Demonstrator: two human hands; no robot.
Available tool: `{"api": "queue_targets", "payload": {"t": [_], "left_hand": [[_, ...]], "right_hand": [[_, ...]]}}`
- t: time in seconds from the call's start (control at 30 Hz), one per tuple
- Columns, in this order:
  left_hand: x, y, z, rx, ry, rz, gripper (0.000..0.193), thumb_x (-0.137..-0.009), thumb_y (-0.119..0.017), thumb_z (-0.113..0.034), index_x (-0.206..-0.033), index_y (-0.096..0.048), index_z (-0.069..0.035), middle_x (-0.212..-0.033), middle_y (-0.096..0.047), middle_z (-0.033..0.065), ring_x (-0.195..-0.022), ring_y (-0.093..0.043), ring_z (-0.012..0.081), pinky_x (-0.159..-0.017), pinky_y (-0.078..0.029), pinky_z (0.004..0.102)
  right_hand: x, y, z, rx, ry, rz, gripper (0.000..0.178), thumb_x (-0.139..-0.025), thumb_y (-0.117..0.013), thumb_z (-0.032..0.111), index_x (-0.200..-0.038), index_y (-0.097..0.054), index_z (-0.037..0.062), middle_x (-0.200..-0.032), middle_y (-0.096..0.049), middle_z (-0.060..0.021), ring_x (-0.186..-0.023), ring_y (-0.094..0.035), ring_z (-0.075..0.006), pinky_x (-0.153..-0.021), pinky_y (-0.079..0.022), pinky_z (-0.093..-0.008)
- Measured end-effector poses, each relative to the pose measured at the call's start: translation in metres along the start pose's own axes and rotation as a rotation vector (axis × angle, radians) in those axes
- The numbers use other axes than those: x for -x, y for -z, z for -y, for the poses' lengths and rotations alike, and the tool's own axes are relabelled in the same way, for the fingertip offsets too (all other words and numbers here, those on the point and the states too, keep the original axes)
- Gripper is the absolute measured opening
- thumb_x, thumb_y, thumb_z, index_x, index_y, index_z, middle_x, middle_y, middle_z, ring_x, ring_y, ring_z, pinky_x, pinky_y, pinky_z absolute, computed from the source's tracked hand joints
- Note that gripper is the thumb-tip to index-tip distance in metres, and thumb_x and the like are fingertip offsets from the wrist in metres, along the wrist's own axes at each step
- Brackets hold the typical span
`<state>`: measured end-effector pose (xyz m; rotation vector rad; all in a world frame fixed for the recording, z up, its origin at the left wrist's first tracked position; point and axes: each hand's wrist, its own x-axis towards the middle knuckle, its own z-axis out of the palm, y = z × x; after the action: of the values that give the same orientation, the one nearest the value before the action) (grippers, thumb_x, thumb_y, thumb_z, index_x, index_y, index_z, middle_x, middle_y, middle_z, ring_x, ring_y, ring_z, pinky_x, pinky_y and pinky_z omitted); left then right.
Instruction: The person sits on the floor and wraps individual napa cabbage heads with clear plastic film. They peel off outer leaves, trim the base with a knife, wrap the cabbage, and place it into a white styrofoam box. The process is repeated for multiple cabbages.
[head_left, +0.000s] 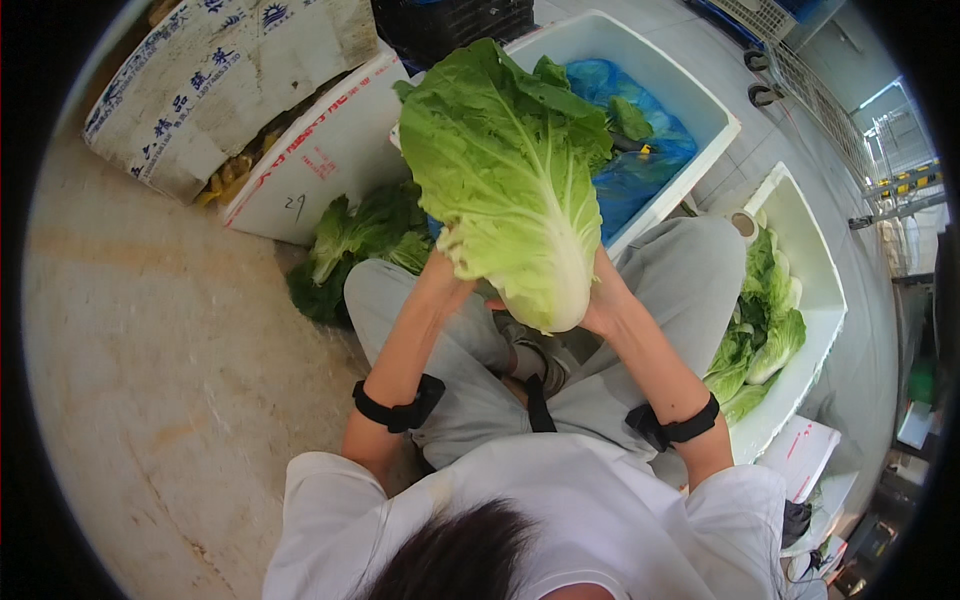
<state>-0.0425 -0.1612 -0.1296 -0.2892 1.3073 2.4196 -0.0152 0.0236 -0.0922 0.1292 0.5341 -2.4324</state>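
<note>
A large Chinese cabbage (530, 220) with a pale base and broad green leaves is held up in front of me, its base toward my body. My left hand (448, 278) grips it from the left side, and my right hand (603, 300) grips it near the base on the right. Most of the fingers are hidden behind the leaves. Behind the cabbage stands a white foam box (690, 178) lined with a blue plastic bag (625, 85), with some green leaves on it. Dark green leaves (350, 245) lie on the floor beside my left knee.
At my right, another white foam box (822, 285) holds several cabbages (770, 330). A printed white box (315, 160) and a dirty white panel (230, 80) stand at the far left. A black crate (455, 30) is at the back; a wheeled wire cart (815, 75) stands far right.
</note>
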Motion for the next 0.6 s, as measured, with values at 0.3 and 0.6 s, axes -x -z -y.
{"api": "queue_targets", "payload": {"t": [0.3,0.6], "left_hand": [[-0.011,-0.039,-0.049,-0.5,-0.469,-0.05,0.036,-0.095,-0.047,-0.022,-0.125,-0.041,-0.003,-0.119,-0.047,0.0078,-0.11,-0.045,0.0196,-0.096,-0.036,0.0359],[0.013,-0.061,-0.061,-0.198,-0.177,0.173,0.035,-0.092,-0.054,-0.019,-0.123,-0.047,-0.003,-0.119,-0.052,0.004,-0.113,-0.048,0.016,-0.096,-0.037,0.0289]], "right_hand": [[-0.002,0.003,0.015,0.263,0.156,-0.388,0.088,-0.08,-0.026,0.076,-0.138,-0.034,0.0111,-0.136,-0.043,-0.0089,-0.121,-0.046,-0.0243,-0.101,-0.036,-0.0422],[-0.01,0.021,0.024,0.369,0.335,-0.441,0.081,-0.086,-0.022,0.071,-0.138,-0.033,0.01,-0.134,-0.045,-0.0071,-0.122,-0.045,-0.021,-0.1,-0.036,-0.0378]]}}
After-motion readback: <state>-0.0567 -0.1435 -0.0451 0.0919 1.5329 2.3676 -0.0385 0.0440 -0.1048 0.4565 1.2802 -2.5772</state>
